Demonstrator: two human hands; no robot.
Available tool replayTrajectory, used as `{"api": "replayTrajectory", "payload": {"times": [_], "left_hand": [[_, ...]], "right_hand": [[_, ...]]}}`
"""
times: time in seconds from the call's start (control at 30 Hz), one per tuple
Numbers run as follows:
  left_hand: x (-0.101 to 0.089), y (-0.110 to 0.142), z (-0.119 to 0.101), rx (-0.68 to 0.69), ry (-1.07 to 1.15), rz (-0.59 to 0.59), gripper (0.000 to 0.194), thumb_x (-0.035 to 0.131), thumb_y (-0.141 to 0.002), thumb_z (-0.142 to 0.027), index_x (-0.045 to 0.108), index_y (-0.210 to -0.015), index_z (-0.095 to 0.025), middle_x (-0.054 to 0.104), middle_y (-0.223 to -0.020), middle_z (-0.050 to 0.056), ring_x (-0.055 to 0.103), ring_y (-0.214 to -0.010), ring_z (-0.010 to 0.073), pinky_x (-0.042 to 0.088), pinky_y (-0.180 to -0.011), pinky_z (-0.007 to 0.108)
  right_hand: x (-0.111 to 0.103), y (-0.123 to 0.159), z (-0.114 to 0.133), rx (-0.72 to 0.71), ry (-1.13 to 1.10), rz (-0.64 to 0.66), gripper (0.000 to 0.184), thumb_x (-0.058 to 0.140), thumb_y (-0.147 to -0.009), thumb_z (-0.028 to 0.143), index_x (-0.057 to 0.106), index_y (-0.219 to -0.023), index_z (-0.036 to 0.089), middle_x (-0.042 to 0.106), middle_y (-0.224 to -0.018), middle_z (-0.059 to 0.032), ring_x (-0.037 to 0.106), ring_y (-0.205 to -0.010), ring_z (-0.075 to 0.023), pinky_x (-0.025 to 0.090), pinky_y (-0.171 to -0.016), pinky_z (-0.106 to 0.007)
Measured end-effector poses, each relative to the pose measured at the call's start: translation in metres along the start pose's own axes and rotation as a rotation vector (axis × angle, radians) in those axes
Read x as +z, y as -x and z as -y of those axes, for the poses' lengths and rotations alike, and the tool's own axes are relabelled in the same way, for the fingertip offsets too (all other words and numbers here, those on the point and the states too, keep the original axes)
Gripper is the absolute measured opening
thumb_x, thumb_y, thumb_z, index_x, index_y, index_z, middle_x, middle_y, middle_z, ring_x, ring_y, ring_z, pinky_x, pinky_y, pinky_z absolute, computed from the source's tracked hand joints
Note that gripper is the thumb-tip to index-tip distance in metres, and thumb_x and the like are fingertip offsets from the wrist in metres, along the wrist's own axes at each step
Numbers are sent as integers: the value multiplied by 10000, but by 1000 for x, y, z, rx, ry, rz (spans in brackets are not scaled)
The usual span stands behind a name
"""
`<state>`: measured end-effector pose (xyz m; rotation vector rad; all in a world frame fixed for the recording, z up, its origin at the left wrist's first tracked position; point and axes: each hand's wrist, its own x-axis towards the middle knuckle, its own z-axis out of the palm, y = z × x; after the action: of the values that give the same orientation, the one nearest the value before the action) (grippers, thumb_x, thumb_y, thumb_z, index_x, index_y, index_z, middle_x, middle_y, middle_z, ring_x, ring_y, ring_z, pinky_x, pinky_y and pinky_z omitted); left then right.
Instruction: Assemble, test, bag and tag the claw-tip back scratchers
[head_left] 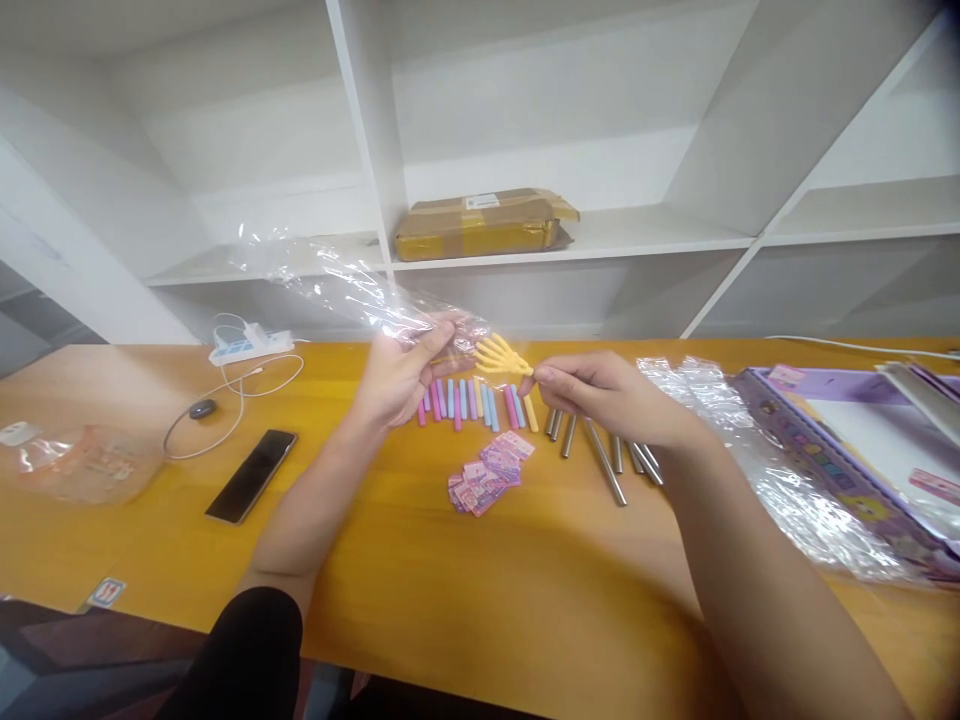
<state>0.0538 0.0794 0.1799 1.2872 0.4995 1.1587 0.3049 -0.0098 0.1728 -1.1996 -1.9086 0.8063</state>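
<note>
My left hand (397, 378) is closed on the mouth of a clear plastic bag (330, 280) that trails up and to the left. My right hand (600, 395) pinches the end of a yellow comb-like plastic part (499, 357) that sticks out of the bag between both hands. Below them on the wooden table (465, 600) lies a row of pink, blue and yellow short sticks (472, 400). Several metal rods (604, 460) lie under my right hand. A small pile of pink stickers (487, 475) sits in front of the sticks.
A black phone (251, 475), a white power strip (247, 345) with cables, and a crumpled clear bag (82, 460) lie at the left. A purple box (840, 450) and plastic wrap (757, 470) lie at the right. A brown parcel (484, 222) rests on the white shelf.
</note>
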Motion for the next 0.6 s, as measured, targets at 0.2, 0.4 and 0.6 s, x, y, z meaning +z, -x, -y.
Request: {"api": "replayTrajectory", "payload": {"times": [0.2,0.4,0.6], "left_hand": [[4,4,5,-34,2,45,401,944,-789,-418,806,-1039,-137,819,-1163,152,810,-1067,294,704,-905,398],[5,6,16,-44,-35,90,407,946,-792,-392,799,-1090,-157,836,-1084,116,826,-1005,274,712,-849,352],[22,10,29,-85,13,148,496,974,-748,-412,792,-1109,-125,831,-1082,139,815,-1047,297,682,-988,442]], "right_hand": [[1,-2,-1,3,-19,-9,503,519,-1074,611,587,-782,208,482,-664,25,392,-589,-104,332,-588,-279],[6,-3,6,42,9,-49,488,527,-1076,577,714,-1337,210,591,-635,28,518,-595,-129,389,-597,-277],[17,-6,7,85,9,-140,591,579,-1042,598,599,-1515,244,741,-900,-49,635,-736,-181,489,-629,-300]]}}
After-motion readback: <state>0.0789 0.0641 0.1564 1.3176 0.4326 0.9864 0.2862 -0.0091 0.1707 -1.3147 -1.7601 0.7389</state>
